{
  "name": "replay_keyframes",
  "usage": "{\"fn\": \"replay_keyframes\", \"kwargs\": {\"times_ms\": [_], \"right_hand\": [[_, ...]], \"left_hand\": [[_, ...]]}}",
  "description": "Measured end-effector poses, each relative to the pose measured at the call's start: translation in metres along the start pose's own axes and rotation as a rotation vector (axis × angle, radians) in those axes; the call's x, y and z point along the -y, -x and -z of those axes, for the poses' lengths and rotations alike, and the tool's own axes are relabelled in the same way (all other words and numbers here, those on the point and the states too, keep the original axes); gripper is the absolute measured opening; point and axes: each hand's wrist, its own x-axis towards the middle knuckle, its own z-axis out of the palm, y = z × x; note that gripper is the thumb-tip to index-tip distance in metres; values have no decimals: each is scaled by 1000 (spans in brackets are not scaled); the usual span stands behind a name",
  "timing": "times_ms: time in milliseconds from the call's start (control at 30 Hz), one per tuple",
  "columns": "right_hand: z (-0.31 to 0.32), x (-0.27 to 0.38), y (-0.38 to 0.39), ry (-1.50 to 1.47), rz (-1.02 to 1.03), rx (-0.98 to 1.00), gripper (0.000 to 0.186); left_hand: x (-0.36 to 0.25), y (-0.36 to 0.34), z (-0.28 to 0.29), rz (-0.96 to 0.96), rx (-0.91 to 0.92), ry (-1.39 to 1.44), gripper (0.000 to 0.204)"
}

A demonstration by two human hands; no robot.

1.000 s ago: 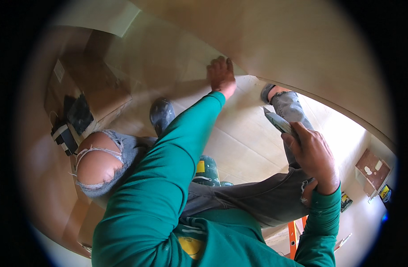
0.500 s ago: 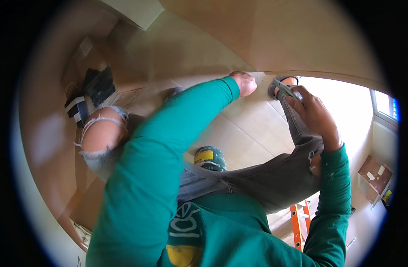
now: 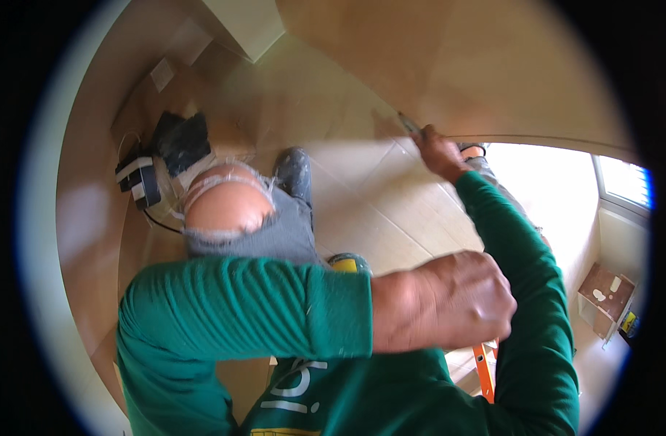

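Observation:
My left hand [image 3: 456, 301] is closed in a fist in front of my chest, its back turned up. Whether anything is inside it is hidden. Farther out, my right hand [image 3: 440, 154] grips a slim, dark hand tool [image 3: 409, 123] of a kind I cannot make out. Its tip is at the lower edge of a broad tan panel [image 3: 478, 73]; whether it touches cannot be told. Below my hands, a dark green bucket with a yellow label [image 3: 345, 264] is partly covered by my left forearm.
Light tiles [image 3: 391, 196] cover the floor. At left lie a black sheet [image 3: 180, 142] and a black-and-white object with a cord [image 3: 139, 180]. An orange ladder [image 3: 483, 370] stands behind my right arm. A brown board [image 3: 607, 291] is at far right, below a window [image 3: 623, 180].
My left fist has swung from the panel's edge back toward my chest. My right hand has reached forward and left with the tool, up to the panel. The view has shifted slightly.

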Motion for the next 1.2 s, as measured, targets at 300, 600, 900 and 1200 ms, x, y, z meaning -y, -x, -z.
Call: {"fn": "replay_keyframes", "kwargs": {"times_ms": [300,600,900,1200], "right_hand": [[-88,46,-144,-206,1,-136,37],[-59,146,-242,184,257,-397,38],[-60,153,-261,137,122,-317,31],[-60,99,-210,149,-64,24,34]], "left_hand": [[41,-28,64,130,241,-196,29],[73,-28,100,363,238,-409,35],[89,-30,99,378,158,-282,36],[80,-22,98,261,179,-145,39]]}}
